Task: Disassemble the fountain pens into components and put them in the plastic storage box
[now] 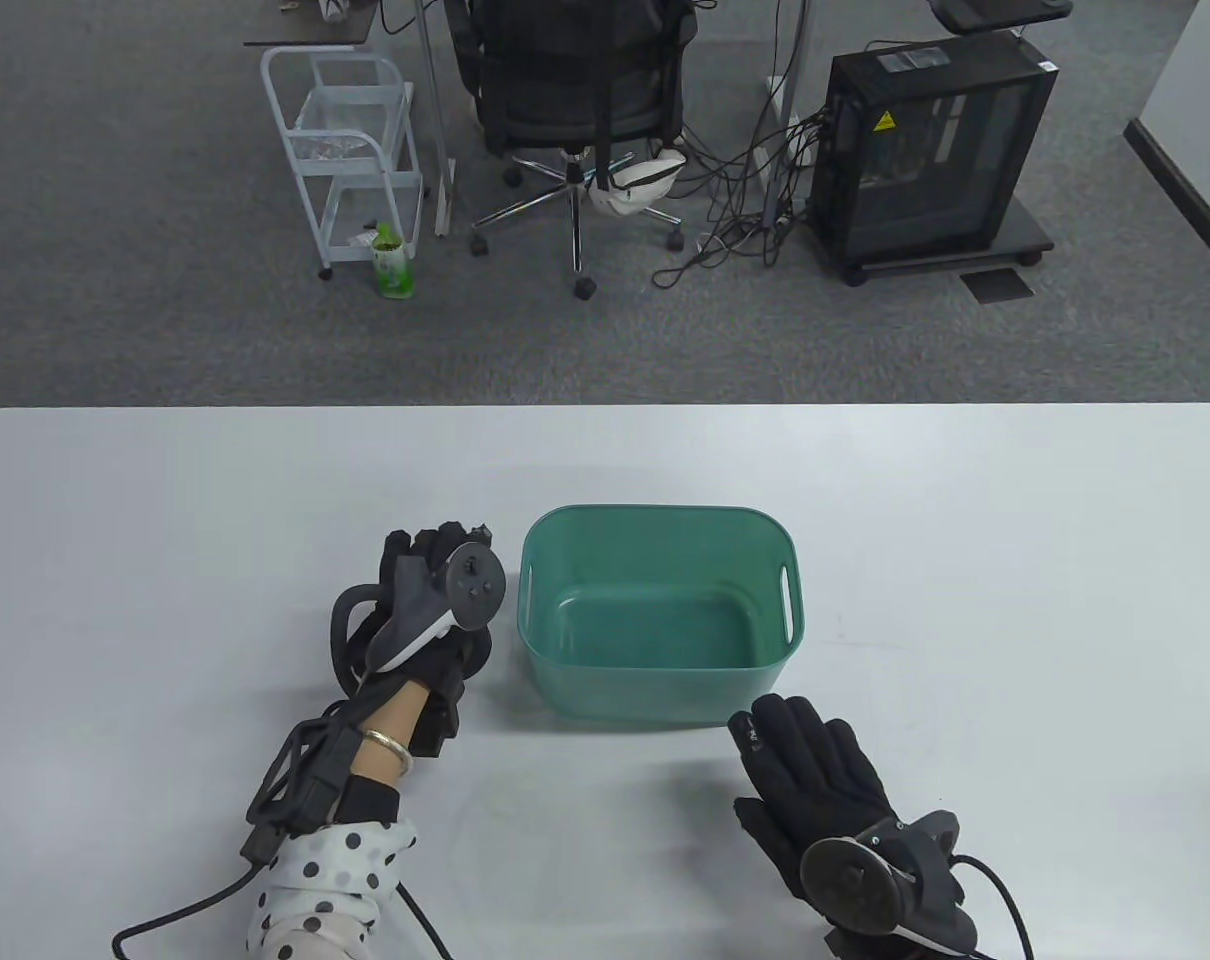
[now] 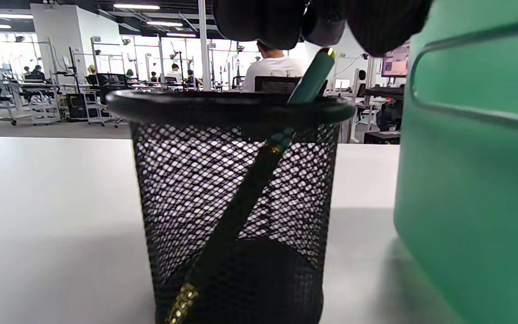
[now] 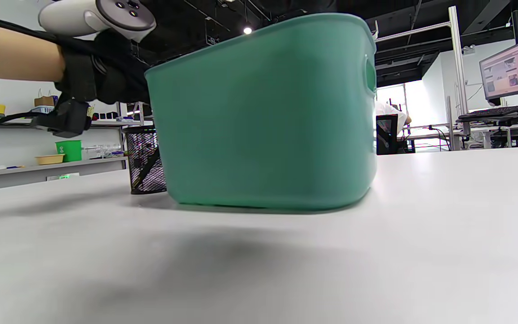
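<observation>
A green fountain pen (image 2: pixel 259 173) leans inside a black mesh pen holder (image 2: pixel 236 202), its gold-tipped top end over the rim. My left hand (image 2: pixel 326 27) hangs right above that end, fingertips (image 2: pixel 286 22) curled down at it; whether they pinch it is not visible. In the table view my left hand (image 1: pixel 445 545) covers the holder, just left of the green plastic storage box (image 1: pixel 765 525). The box (image 3: pixel 263 117) looks empty. My right hand (image 1: pixel 765 770) lies flat on the table at the box's near right corner, fingers straight, holding nothing.
The pen holder (image 3: pixel 144 159) stands close against the box's left wall (image 2: pixel 475 180). Bare white table (image 1: pixel 1015 600) spreads right of the box and to the far left. Beyond the far edge stand an office chair (image 1: pixel 575 90), a wire cart (image 1: pixel 350 150) and a computer case (image 1: pixel 930 150).
</observation>
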A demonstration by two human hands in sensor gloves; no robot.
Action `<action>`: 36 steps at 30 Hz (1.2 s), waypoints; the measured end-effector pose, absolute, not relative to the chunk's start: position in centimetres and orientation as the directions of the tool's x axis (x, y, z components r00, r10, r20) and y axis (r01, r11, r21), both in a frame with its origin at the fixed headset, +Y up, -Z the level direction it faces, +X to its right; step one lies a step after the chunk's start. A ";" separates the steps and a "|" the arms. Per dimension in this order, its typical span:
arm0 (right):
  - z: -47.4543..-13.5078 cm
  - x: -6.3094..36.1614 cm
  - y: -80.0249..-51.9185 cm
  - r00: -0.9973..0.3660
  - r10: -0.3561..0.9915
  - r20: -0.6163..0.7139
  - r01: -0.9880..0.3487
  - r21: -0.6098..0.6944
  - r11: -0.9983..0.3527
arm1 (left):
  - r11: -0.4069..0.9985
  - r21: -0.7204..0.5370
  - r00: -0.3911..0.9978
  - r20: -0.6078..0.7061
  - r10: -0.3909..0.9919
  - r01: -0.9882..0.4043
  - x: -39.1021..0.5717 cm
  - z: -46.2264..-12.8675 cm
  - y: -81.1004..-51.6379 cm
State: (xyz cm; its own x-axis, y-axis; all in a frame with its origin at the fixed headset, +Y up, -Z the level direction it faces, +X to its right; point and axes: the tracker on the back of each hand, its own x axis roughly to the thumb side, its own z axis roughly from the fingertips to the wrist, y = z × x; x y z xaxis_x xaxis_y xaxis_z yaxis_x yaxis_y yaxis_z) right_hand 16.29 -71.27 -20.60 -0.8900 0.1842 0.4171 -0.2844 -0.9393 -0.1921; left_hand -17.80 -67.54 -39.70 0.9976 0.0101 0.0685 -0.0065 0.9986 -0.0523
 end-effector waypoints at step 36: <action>-20.5 16.3 -71.1 -0.890 0.179 0.420 -0.281 -0.195 -0.940 | 0.993 -0.013 0.992 -0.042 -0.115 0.115 -17.1 -41.1 -68.1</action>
State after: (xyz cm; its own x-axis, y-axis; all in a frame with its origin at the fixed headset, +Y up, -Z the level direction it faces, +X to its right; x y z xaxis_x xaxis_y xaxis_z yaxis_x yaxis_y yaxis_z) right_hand 16.31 -71.08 -20.50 -0.8897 0.1791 0.4199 -0.2811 -0.9397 -0.1948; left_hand -17.12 -68.07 -41.07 0.9924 -0.1151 -0.0424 0.1146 0.9933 -0.0135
